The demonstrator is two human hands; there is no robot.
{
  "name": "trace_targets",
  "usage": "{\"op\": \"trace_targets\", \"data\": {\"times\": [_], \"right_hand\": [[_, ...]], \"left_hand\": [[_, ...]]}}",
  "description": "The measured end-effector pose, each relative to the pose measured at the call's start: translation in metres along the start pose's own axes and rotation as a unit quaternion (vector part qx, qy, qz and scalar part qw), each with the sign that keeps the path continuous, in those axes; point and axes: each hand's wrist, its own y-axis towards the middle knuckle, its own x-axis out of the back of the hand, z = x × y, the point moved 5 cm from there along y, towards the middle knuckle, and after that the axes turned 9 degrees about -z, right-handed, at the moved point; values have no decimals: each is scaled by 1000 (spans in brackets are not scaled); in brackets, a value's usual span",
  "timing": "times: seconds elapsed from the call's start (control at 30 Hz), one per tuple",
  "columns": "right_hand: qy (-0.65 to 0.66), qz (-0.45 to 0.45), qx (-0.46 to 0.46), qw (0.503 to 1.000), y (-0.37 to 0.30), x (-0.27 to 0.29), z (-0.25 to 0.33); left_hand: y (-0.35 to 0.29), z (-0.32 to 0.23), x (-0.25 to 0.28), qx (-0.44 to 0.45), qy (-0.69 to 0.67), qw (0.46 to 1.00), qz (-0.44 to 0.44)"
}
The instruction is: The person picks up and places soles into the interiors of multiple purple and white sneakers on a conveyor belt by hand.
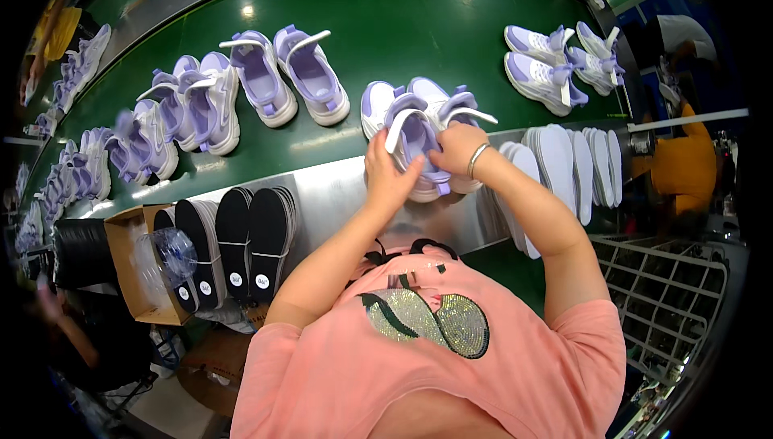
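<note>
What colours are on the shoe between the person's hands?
The shoe is white and light purple, seen best in the head view.

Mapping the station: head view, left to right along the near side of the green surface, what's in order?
Cardboard box → black insoles → left hand on a lilac-and-white shoe → right hand at that shoe's opening → white insoles.
</note>
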Motion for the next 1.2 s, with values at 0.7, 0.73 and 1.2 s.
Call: {"op": "trace_targets", "data": {"times": [0.7, 0.73, 1.2], "right_hand": [[52, -265, -309, 912, -174, -71, -131], [57, -260, -317, 910, -175, -68, -132], [-120, -69, 123, 983, -152, -11, 30]], "left_hand": [[8, -13, -5, 43, -19, 998, 37], [6, -15, -5, 46, -22, 998, 47], [-22, -25, -5, 0, 54, 998, 33]]}}
